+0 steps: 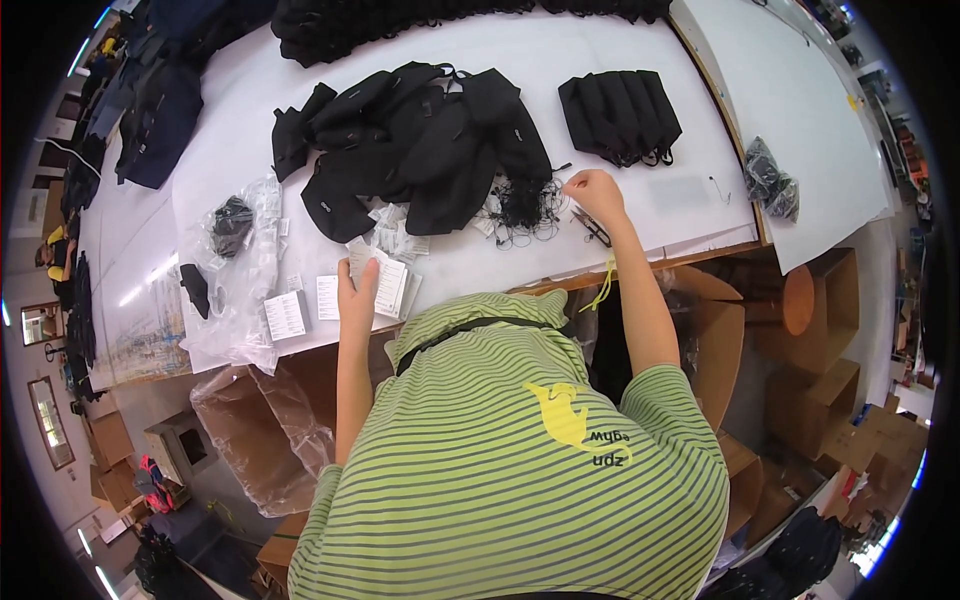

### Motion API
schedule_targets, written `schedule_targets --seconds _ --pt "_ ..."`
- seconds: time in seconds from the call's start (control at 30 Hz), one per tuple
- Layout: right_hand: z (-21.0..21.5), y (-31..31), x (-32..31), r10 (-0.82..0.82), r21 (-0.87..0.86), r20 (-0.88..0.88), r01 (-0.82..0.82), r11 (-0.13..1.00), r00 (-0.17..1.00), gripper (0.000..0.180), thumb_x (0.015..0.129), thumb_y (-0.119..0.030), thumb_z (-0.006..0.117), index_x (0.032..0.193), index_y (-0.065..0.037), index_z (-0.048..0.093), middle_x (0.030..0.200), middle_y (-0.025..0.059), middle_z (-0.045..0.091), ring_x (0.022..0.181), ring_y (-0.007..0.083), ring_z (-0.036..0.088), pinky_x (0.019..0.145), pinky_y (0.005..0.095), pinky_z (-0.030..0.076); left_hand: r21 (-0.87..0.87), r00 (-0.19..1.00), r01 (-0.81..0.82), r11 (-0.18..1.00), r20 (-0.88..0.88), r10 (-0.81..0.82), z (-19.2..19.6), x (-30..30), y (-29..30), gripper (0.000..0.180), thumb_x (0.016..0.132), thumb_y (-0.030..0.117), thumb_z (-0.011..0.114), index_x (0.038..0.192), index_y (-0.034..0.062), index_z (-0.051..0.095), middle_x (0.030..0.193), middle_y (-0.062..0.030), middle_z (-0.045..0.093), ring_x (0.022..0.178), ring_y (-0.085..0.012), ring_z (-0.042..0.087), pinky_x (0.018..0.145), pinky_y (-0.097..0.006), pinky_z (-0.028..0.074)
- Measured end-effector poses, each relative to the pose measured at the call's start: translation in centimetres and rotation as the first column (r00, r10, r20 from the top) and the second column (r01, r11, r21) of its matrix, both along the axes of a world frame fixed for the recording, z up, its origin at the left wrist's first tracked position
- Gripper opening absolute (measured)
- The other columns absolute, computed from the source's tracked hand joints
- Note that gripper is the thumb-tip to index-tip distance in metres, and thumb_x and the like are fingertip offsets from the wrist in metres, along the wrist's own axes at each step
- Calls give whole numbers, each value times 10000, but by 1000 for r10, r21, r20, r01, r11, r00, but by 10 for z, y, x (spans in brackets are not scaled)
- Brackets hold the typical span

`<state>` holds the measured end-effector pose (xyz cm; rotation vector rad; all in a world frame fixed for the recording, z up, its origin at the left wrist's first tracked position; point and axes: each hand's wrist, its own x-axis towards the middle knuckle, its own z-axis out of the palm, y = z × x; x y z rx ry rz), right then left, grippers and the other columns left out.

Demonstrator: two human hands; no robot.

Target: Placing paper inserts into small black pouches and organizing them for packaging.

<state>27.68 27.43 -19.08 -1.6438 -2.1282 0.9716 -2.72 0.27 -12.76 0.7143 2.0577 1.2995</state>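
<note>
My left hand (359, 284) is closed round a few white printed tags (390, 285) at the table's near edge. More stacks of white tags (286, 315) stand left of it, and loose tags (400, 238) lie just beyond. My right hand (597, 195) is raised over the table with its fingertips pinched together; what they hold, if anything, is too small to make out. Beside it lies a tangle of thin black strings (527, 204). A pair of thread snips (591, 227) rests below the right hand. Beyond both hands is a heap of black fabric pouches (410, 140).
A row of black pouches (620, 115) lies at the right. Clear plastic bags (243, 255) cover the left side. More dark fabric lies at the back. The white table (690, 215) ends at a wooden edge, with cardboard boxes (715, 340) below. A small wrapped bundle (770, 180) lies further right.
</note>
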Motion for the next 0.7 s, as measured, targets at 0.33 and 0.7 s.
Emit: schedule_targets --seconds 0.33,0.7 --pt "-30 11 80 -419 204 270 374 905 867 191 716 -184 686 877 -83 661 768 80 643 733 241 626 663 336 491 -82 998 70 994 7 -69 15 3 23 653 819 352 682 1236 -78 422 1151 -180 551 1069 -218 516 926 -292 383" --pt "-26 -4 39 81 178 280 -134 975 957 168 717 -171 685 859 -126 609 843 82 582 802 295 601 692 389 478 -175 960 278 944 19 -280 19 17 39 700 769 382 722 1210 -76 430 1163 -204 545 1068 -238 529 922 -308 391"
